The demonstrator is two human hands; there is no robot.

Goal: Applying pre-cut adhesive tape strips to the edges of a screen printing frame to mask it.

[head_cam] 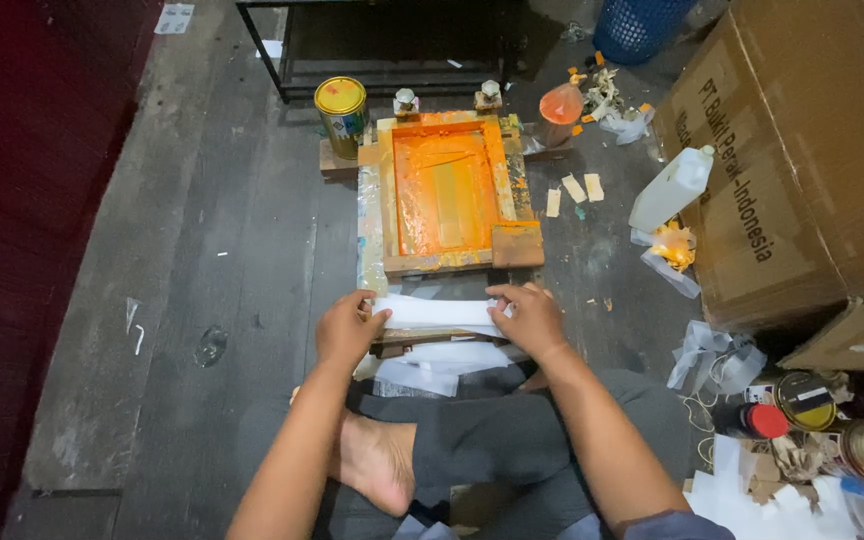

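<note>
I sit on the floor with both hands on a stack of white sheets (439, 312) lying just in front of my knees. My left hand (348, 329) pinches the left end of the top sheet. At the right end, my right hand (529, 318) grips the same sheet. Right behind the sheets lies a wooden printing frame (448, 262) smeared with orange ink, its screen (444, 188) facing up. More white sheets (422, 370) lie under my hands near my legs.
A yellow-lidded tin (342, 113) stands at the frame's far left. An orange cup (559, 112), a white plastic jug (673, 187) and a big cardboard box (802, 150) are on the right. Jars, tins and crumpled paper (802, 410) clutter the near right. A blue basket (642, 25) is far back.
</note>
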